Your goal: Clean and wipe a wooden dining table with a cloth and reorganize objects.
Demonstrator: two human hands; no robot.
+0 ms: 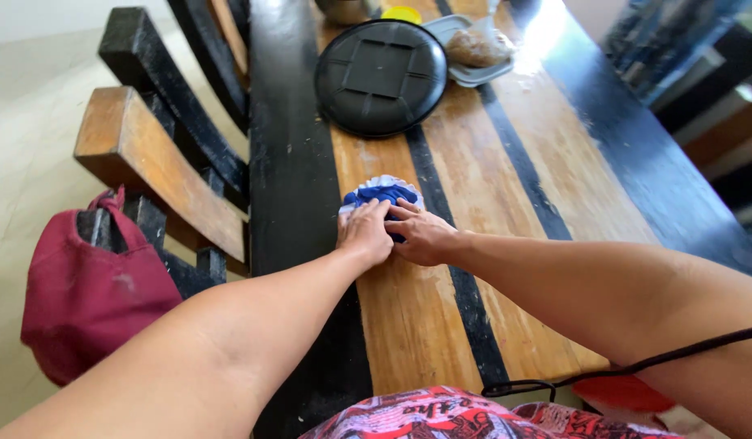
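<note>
Both sets of fingers (374, 213) lie nearly flat, curled only a little at the tips, pressing down on a small bundle of blue cloth with a white frilled edge (382, 192) that sits on the wooden table (506, 162), on a light plank just beside a dark stripe. The left hand (364, 232) covers the bundle's near left side and the right hand (423, 236) meets it from the right, the two touching over the cloth; neither seems to grip it, though I cannot tell what the fingertips do underneath. To my eye, pressing or folding like this goes best with the palms low and the pressure even, so the frill does not bunch or slide on the smooth wood. Farther up the table lie a round black lid (381, 76) and a grey tray with a bagged brownish thing (476, 47). To the left stand wooden chairs (148, 154), a dark red bag (87, 293) hanging on the nearest.
</note>
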